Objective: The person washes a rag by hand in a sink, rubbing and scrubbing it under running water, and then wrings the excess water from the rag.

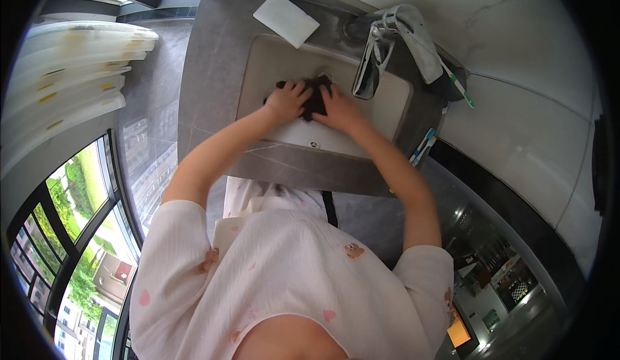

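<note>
Both of my hands are down in a light-coloured sink basin [382, 110], on a bunched, dark piece of cloth [316, 101]. My left hand [289, 101] grips its left side, with the fingers curled over the fabric. On the right side, my right hand [343, 110] has its fingers and thumb on the cloth. Part of the cloth is hidden under the fingers. A chrome faucet [374, 62] reaches over the basin just right of my right hand. The overflow hole [314, 144] shows in the basin's near wall.
A white rectangular block [286, 19] lies at the basin's far left edge on the grey stone counter [213, 64]. Toothbrushes [423, 147] stand at the counter's right side, and a green-and-white one [457, 86] sits behind the faucet. A sheer curtain [87, 69] and windows are on the left.
</note>
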`<control>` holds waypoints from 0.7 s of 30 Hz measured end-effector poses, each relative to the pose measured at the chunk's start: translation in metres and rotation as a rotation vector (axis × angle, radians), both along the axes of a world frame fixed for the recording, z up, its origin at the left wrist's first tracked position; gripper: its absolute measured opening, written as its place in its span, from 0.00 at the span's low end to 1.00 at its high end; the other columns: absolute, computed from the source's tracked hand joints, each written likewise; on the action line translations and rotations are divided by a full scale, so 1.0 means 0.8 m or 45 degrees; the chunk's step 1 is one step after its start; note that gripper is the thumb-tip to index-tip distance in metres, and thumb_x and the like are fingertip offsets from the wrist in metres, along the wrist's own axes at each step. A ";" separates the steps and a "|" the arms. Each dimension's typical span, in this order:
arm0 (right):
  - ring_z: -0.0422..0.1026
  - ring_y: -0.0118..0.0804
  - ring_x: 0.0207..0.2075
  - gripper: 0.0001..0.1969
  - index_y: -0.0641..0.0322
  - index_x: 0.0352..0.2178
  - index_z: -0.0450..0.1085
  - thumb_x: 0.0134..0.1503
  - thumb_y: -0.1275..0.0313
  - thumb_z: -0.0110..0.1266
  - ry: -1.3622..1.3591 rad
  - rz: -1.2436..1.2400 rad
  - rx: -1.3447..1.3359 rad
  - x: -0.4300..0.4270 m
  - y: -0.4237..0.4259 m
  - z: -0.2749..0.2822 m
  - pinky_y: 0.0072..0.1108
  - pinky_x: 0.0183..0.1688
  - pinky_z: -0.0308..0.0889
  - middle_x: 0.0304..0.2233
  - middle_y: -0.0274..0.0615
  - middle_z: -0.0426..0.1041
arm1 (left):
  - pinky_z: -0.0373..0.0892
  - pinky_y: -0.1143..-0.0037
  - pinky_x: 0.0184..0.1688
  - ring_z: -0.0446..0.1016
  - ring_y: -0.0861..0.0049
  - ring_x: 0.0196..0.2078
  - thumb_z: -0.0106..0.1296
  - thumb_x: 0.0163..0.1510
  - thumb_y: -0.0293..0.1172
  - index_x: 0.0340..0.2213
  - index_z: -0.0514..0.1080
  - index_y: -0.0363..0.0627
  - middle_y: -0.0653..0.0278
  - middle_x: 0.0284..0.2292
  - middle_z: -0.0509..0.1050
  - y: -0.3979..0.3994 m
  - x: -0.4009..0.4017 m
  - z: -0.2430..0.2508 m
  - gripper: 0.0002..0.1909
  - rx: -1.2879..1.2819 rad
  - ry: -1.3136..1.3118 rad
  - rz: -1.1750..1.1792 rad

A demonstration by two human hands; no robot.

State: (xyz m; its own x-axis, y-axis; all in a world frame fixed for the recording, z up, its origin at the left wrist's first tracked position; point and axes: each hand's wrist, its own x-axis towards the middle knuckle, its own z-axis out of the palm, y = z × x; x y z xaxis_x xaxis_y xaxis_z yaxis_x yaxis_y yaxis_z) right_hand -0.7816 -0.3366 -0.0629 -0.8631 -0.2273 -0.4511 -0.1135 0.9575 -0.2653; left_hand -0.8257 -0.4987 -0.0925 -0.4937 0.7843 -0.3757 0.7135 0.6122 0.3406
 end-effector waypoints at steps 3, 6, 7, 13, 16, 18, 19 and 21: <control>0.66 0.43 0.28 0.30 0.64 0.39 0.52 0.37 0.58 0.50 0.036 -0.129 0.039 0.004 -0.017 -0.028 0.26 0.26 0.63 0.39 0.53 0.56 | 0.66 0.74 0.31 0.57 0.66 0.43 0.41 0.42 0.38 0.44 0.51 0.46 0.60 0.41 0.56 0.027 -0.001 -0.012 0.26 -0.041 -0.006 0.118; 0.67 0.40 0.25 0.26 0.64 0.36 0.54 0.37 0.61 0.51 0.242 -0.077 0.165 -0.003 -0.017 -0.042 0.25 0.24 0.64 0.32 0.49 0.62 | 0.67 0.75 0.28 0.59 0.66 0.41 0.41 0.42 0.35 0.42 0.53 0.45 0.60 0.39 0.57 0.041 -0.008 -0.016 0.23 -0.119 0.065 0.144; 0.67 0.40 0.25 0.26 0.64 0.36 0.54 0.37 0.61 0.51 0.243 -0.079 0.169 -0.009 -0.014 -0.044 0.25 0.24 0.64 0.32 0.49 0.62 | 0.67 0.75 0.28 0.59 0.66 0.41 0.41 0.42 0.35 0.42 0.53 0.45 0.60 0.39 0.57 0.043 -0.018 -0.015 0.23 -0.116 0.067 0.141; 0.63 0.37 0.35 0.24 0.58 0.37 0.56 0.37 0.62 0.52 0.653 -0.029 0.123 -0.002 0.003 -0.038 0.26 0.27 0.63 0.29 0.40 0.63 | 0.60 0.73 0.39 0.59 0.70 0.40 0.41 0.40 0.34 0.39 0.56 0.46 0.61 0.38 0.59 0.001 -0.023 0.003 0.21 0.232 0.421 -0.010; 0.59 0.36 0.38 0.23 0.54 0.38 0.57 0.37 0.65 0.51 0.642 0.161 0.055 0.005 0.021 -0.008 0.26 0.28 0.62 0.31 0.39 0.61 | 0.54 0.74 0.42 0.57 0.74 0.42 0.41 0.40 0.33 0.36 0.61 0.48 0.66 0.40 0.59 -0.021 -0.023 0.022 0.17 0.346 0.635 -0.260; 0.60 0.37 0.36 0.21 0.56 0.36 0.59 0.36 0.67 0.50 0.649 0.390 0.002 0.011 0.029 -0.019 0.26 0.29 0.62 0.31 0.40 0.61 | 0.54 0.77 0.42 0.57 0.76 0.41 0.41 0.38 0.31 0.30 0.65 0.48 0.68 0.35 0.62 -0.025 -0.015 0.016 0.12 0.104 0.410 -0.384; 0.60 0.37 0.35 0.19 0.58 0.34 0.61 0.36 0.69 0.49 0.650 0.620 -0.049 0.012 0.031 -0.023 0.25 0.30 0.61 0.31 0.40 0.61 | 0.54 0.77 0.42 0.57 0.76 0.41 0.41 0.38 0.31 0.30 0.65 0.48 0.68 0.35 0.62 -0.024 -0.013 0.016 0.12 0.105 0.419 -0.387; 0.60 0.36 0.34 0.15 0.58 0.30 0.62 0.36 0.70 0.48 0.531 0.488 -0.069 0.019 0.028 -0.014 0.25 0.32 0.59 0.29 0.40 0.61 | 0.54 0.79 0.41 0.58 0.77 0.39 0.42 0.37 0.30 0.25 0.67 0.47 0.70 0.30 0.64 -0.022 -0.012 0.017 0.09 0.028 0.425 -0.262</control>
